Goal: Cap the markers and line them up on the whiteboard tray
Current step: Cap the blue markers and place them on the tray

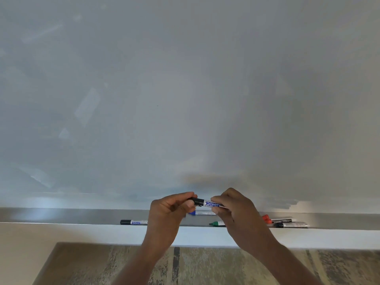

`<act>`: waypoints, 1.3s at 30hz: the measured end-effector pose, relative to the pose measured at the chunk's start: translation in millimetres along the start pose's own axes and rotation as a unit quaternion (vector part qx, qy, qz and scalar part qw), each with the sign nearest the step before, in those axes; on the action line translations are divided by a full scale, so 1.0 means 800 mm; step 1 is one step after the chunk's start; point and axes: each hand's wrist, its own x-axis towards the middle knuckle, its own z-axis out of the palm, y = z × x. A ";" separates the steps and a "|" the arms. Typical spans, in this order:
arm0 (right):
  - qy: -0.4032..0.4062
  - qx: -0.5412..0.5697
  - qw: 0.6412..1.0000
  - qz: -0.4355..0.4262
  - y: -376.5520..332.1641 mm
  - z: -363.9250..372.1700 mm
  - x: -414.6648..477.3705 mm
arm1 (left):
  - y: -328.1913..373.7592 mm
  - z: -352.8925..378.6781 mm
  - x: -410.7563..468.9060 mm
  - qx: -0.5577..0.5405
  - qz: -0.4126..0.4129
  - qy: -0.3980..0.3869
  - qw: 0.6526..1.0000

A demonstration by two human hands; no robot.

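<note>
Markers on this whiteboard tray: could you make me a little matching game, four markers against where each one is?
Markers:
1. black marker
2. green marker
3. red marker
4. blue marker

Places:
A. on the tray, far right
B. held up between the left hand and right hand
C. at the tray's front edge, below the hands
D. at the back of the tray, behind the hands

Pairs: 1-B, 2-C, 3-A, 4-D

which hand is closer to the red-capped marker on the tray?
Right. The right hand holds a marker barrel above the tray, just left of the red-capped marker. The left hand pinches the black cap end farther left, well away from it.
</note>
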 end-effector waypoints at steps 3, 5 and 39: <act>-0.001 -0.001 1.000 0.005 -0.003 0.013 0.008 | -0.009 -0.020 0.003 0.292 0.175 0.001 0.940; -0.004 -0.005 1.000 0.005 -0.007 0.025 0.013 | -0.023 -0.035 0.008 0.437 0.300 -0.020 0.848; -0.002 -0.133 0.982 0.136 -0.007 0.120 0.020 | -0.194 -0.282 0.065 0.640 0.045 -0.056 0.765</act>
